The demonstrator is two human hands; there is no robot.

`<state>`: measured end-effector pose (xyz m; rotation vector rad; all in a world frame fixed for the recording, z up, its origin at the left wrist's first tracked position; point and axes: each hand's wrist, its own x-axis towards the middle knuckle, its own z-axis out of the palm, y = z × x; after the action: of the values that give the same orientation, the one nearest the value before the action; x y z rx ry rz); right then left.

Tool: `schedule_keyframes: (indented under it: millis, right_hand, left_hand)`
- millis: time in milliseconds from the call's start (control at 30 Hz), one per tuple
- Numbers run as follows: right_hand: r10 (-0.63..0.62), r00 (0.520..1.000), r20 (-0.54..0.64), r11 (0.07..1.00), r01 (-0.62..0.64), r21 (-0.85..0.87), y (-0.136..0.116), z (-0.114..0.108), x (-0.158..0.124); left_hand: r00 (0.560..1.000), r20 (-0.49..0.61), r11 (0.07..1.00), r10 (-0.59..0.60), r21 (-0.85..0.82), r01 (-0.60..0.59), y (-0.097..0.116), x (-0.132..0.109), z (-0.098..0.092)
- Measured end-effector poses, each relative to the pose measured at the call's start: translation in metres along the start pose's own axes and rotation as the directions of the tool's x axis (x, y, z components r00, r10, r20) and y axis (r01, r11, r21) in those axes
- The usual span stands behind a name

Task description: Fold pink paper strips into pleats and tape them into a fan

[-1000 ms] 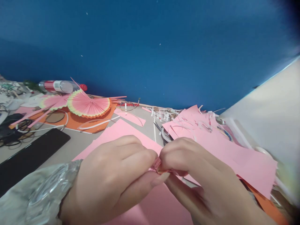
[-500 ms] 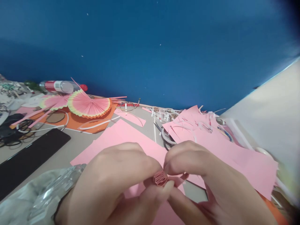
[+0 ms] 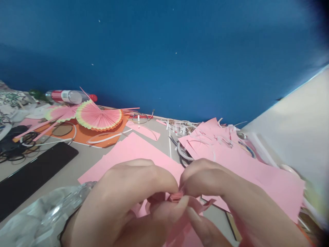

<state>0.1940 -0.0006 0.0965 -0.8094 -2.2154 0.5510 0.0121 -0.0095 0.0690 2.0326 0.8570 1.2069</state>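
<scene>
Between the fingertips of both hands, low in the middle of the view, is a small pleated pink paper (image 3: 176, 197); its tight folds show end-on and most of it is covered by fingers. My left hand (image 3: 128, 192) is closed, pinching it from the left with thumb and forefinger. From the right, my right hand (image 3: 218, 192) is closed on it too, its thumb lying lower. A loose pink end sticks out under the right fingers. Beneath the hands lies a flat pink paper sheet (image 3: 133, 147).
Pleated paper fans (image 3: 101, 118) lie on orange paper (image 3: 84, 135) at left, near a plastic bottle (image 3: 69, 97). A black phone (image 3: 38, 175) sits front left. More pink sheets (image 3: 257, 175) and white paper scraps (image 3: 182, 127) are at right. A blue wall (image 3: 164, 61) rises behind.
The pleated paper is squeezed flatter between my fingers and shows less. My right thumb has shifted lower and away from the left thumb. Things on the table stay put.
</scene>
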Motion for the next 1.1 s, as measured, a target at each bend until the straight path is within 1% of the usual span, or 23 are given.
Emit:
schedule_keyframes:
  millis: [67,133,267,333,500,567,633,733,800,867,900,1033,1100]
  right_hand:
    - [0.001,1.0,0.026,0.999,-0.002,0.037,0.001,-0.004,0.001]
    - [0.008,0.999,0.038,0.999,-0.009,0.049,0.003,-0.006,0.001]
    - [-0.05,0.997,0.055,0.998,0.048,0.038,0.005,-0.006,0.0]
    - [-0.059,0.996,0.064,0.998,0.057,0.023,0.005,-0.006,0.0]
    - [-0.052,0.999,0.004,0.999,0.052,-0.004,0.004,-0.001,0.001]
    - [-0.044,0.999,-0.009,0.999,0.044,-0.01,0.004,0.003,-0.001]
    - [-0.014,0.998,-0.069,1.0,0.013,-0.021,0.002,0.008,-0.003]
    - [0.056,0.982,-0.181,0.997,-0.065,-0.044,-0.001,0.012,-0.008]
    - [0.081,0.982,-0.168,0.993,-0.093,-0.066,-0.002,0.012,-0.01]
    - [0.062,0.993,-0.099,0.994,-0.07,-0.081,0.002,0.011,-0.009]
    - [0.036,0.996,-0.086,0.995,-0.043,-0.087,0.006,0.01,-0.007]
    - [-0.109,0.989,-0.1,0.99,0.099,-0.099,0.021,0.012,-0.002]
    - [-0.131,0.986,-0.1,0.988,0.122,-0.091,0.023,0.012,-0.002]
  left_hand:
    - [1.0,-0.001,1.0,0.007,-0.012,-0.007,-0.001,0.001,0.0]
    - [0.999,0.029,0.999,0.016,-0.033,-0.015,-0.001,0.002,0.0]
    - [0.999,0.03,0.998,0.04,-0.05,-0.038,-0.002,0.005,-0.001]
    - [0.998,0.039,0.997,0.042,-0.067,-0.04,-0.003,0.006,-0.002]
    - [0.996,0.07,0.993,0.049,-0.111,-0.041,-0.001,0.005,-0.003]
    - [0.997,0.073,0.996,0.035,-0.083,-0.029,0.0,0.003,-0.003]
    - [0.997,0.073,1.0,0.009,-0.029,-0.007,0.001,0.002,-0.003]
    - [0.997,0.074,1.0,0.017,0.012,-0.018,0.0,0.002,-0.002]
    - [0.998,0.065,0.999,0.024,0.025,-0.026,0.0,0.003,-0.002]
    - [0.998,0.063,1.0,0.015,0.026,-0.017,0.0,0.004,-0.002]
    - [0.998,0.069,1.0,0.006,0.024,-0.008,0.0,0.005,-0.002]
    - [0.998,0.055,1.0,0.008,-0.012,-0.008,-0.001,0.005,-0.002]
    - [0.999,0.044,1.0,-0.003,-0.029,0.004,-0.002,0.005,-0.003]
